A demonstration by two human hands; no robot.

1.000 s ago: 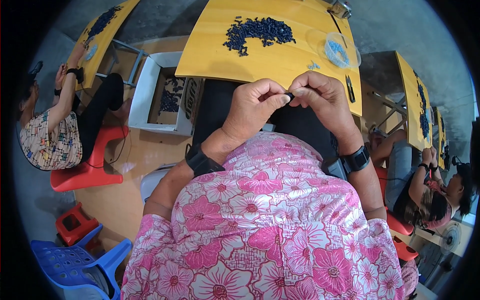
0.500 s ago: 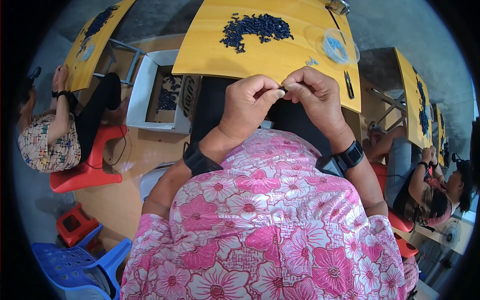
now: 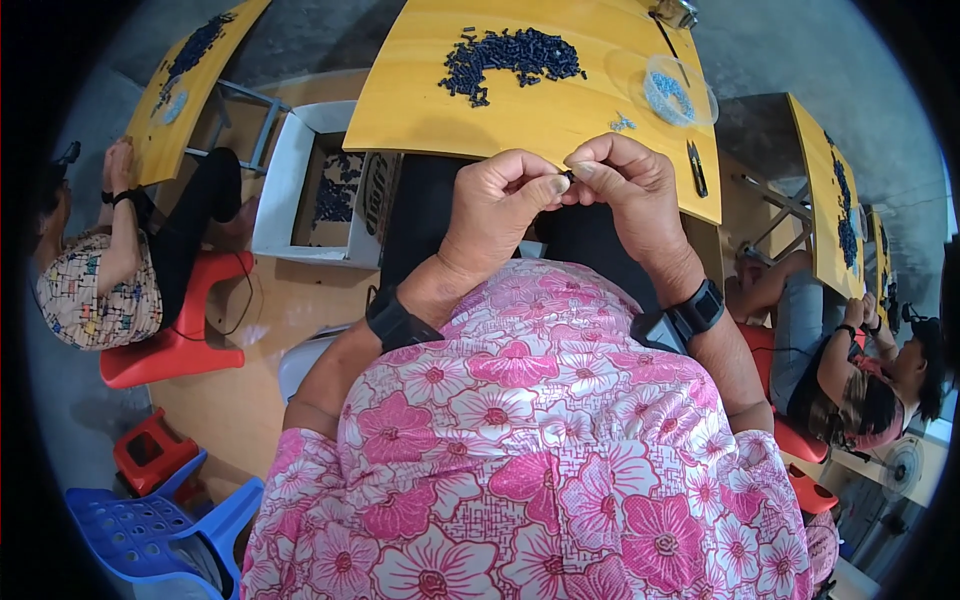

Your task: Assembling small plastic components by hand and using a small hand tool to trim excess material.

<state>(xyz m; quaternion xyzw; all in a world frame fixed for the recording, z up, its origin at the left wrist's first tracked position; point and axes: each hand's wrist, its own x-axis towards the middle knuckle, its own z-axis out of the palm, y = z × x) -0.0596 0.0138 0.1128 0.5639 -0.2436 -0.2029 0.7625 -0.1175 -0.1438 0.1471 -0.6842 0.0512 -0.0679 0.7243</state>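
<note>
My left hand (image 3: pixel 500 205) and my right hand (image 3: pixel 632 190) meet in front of the table's near edge, above my lap. Both are closed in a pinch on one small black piece (image 3: pixel 567 175), mostly hidden by the fingertips. It looks like the short dark cylindrical pieces (image 3: pixel 515 55) heaped on the yellow table (image 3: pixel 420 100) ahead. Nearest my right hand, a few tiny light-blue parts (image 3: pixel 622 122) lie on the tabletop. Behind them sits a clear round tub (image 3: pixel 690 115) with light-blue bits in it. Small black thread snips (image 3: pixel 697 170) rest at the table's right edge.
A white box (image 3: pixel 285 200) with dark pieces in it stands on the floor left of the table. Other people work at tables on the left (image 3: pixel 105 270) and right (image 3: pixel 850 380). Red stools (image 3: pixel 175 340) and a blue plastic chair (image 3: pixel 130 520) stand at left.
My fingertips have shifted slightly around the small black piece, and a bit more of it shows. The hands stay in nearly the same place.
</note>
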